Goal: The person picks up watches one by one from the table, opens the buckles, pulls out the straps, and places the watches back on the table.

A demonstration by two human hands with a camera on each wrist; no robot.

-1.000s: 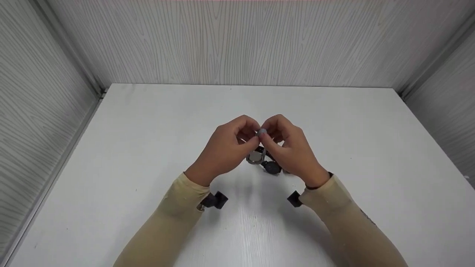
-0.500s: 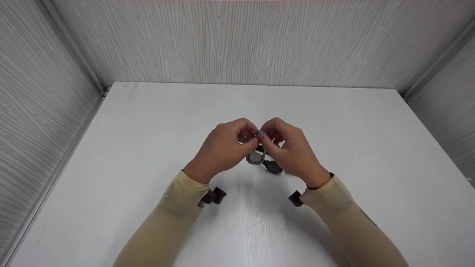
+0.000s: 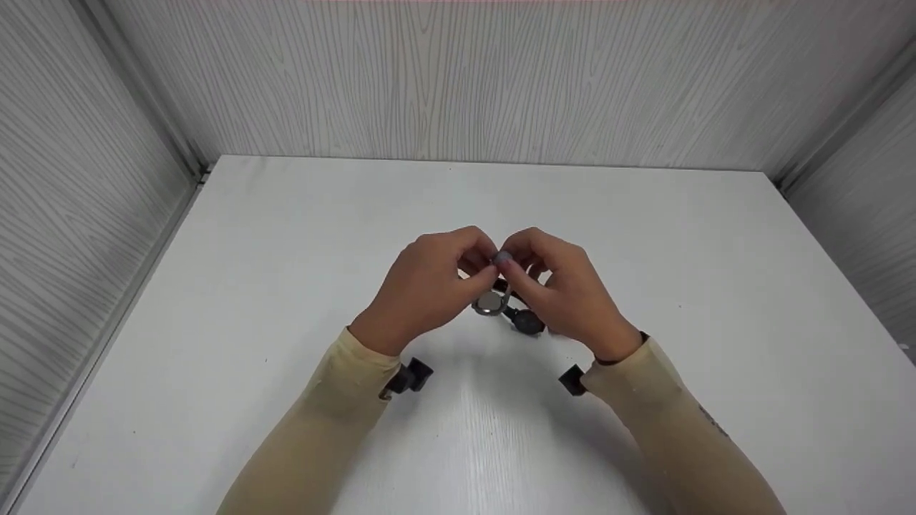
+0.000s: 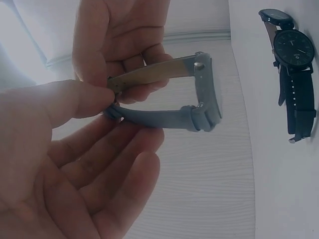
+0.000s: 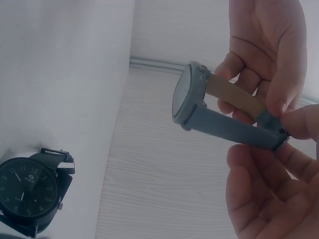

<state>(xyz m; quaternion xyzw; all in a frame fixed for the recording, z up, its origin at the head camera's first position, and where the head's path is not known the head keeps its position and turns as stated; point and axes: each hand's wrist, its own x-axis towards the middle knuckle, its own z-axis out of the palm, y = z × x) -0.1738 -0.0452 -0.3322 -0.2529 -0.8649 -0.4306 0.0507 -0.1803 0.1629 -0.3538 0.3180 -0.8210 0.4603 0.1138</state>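
Observation:
A wristwatch (image 5: 184, 94) with a grey-blue strap, tan on its inner side, hangs by its strap ends, its case below the hands. My left hand (image 3: 429, 282) pinches one end between thumb and fingers. My right hand (image 3: 565, 290) pinches the strap at the same spot, thumb and forefinger meeting the left fingertips. In the left wrist view the strap (image 4: 159, 118) forms a loop with its ends together at the fingers. The fingertips hide most of the fastening, so whether it is buckled I cannot tell.
A black-dialled watch (image 4: 294, 49) with a dark strap lies on the white table (image 3: 286, 236) beneath the hands. Beside it rests another watch (image 4: 276, 17), seen edge-on. Pale wood-grain panels (image 3: 458, 79) stand at the back and both sides.
Both hands stay almost in place, still pinching the strap ends. The hanging watch case has tilted slightly and shifted a little left.

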